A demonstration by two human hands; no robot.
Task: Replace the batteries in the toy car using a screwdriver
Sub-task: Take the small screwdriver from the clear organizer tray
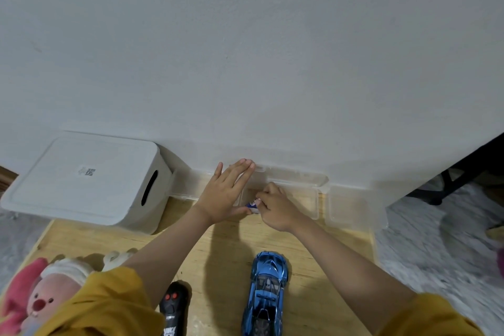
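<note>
With the left hand (227, 194) flat and open on the clear box (297, 185) at frame centre, the right hand (275, 209) pinches a small battery-like item (252, 206) that could slip loose.

Toy car (266, 294) is glossy blue w/ a chrome-like shine, prob plastic. It sits on a pale wood board (218, 248), grain showing, matt finish. Left of the car, the remote (173, 308) is black plastic, slight sheen. Beyond the car by the wall, the organizer box (321, 199) is clear smooth plastic. Far left of the car: white bin (81, 180), matt plastic, and a plush toy (41, 297), soft pink fuzzy cloth. Sleeves (109, 305) are mustard cloth. Wall (245, 49) is matt w/ a slightly rough paint look.
</note>
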